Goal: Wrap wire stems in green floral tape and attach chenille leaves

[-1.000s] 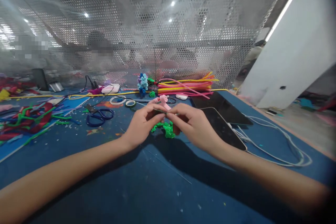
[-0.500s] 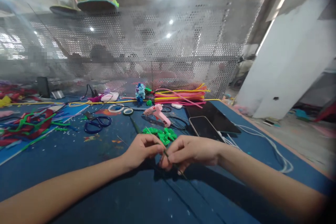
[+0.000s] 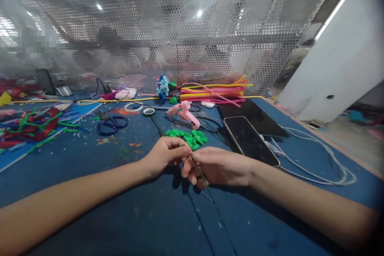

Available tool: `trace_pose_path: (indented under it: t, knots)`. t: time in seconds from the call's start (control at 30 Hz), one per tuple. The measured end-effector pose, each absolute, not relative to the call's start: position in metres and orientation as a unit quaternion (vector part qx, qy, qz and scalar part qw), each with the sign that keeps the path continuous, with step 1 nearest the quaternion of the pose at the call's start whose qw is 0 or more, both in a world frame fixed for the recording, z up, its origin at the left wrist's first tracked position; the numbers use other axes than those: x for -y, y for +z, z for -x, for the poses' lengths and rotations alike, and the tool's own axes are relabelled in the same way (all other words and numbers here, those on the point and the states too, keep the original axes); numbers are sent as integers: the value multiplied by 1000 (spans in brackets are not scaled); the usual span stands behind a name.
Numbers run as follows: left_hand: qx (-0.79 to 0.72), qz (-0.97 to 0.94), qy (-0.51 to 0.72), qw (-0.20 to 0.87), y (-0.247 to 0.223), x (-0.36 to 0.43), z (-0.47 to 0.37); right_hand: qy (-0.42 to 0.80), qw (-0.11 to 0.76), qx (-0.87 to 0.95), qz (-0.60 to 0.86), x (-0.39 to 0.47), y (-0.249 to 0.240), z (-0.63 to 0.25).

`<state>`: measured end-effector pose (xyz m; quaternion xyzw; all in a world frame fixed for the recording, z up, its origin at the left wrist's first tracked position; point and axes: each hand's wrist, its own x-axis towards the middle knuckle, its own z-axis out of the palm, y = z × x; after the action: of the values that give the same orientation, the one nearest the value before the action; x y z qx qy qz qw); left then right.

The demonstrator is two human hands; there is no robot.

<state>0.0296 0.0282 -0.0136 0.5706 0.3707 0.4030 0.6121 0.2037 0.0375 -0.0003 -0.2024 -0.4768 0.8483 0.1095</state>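
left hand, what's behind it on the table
Beyond the left hand: a dark-green tape strip leading back to its roll, and bright-green fuzzy pieces. The hand covers the strip's nearer part.

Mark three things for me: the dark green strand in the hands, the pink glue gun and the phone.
Dark green strand (image 3: pixel 201 175): head view, on its stretch below the pinch.
Pink glue gun (image 3: pixel 187 113): head view, upper part of the handle.
Phone (image 3: pixel 251 141): head view, middle of its dark screen.
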Motion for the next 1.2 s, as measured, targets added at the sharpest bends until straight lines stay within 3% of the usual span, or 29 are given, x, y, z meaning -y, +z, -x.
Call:
trace_pose_path:
  t: [0.13,0.4,0.67,1.07,1.2]
  knots:
    - [-370,-572,369,632,-12,-30,-29,875,99,450,149,-41,-11,-206]
    - [-363,-586,356,631,-14,-33,-30,888,177,369,209,-37,-20,-200]
    - [-364,-579,360,635,-14,-34,-30,900,105,405,124,-43,-17,-208]
    - [-397,-602,346,600,-11,-34,-34,879,159,382,236,-38,-19,-201]
    - [-389,-592,357,609,-12,-35,-34,891,140,386,196,-38,-16,-204]
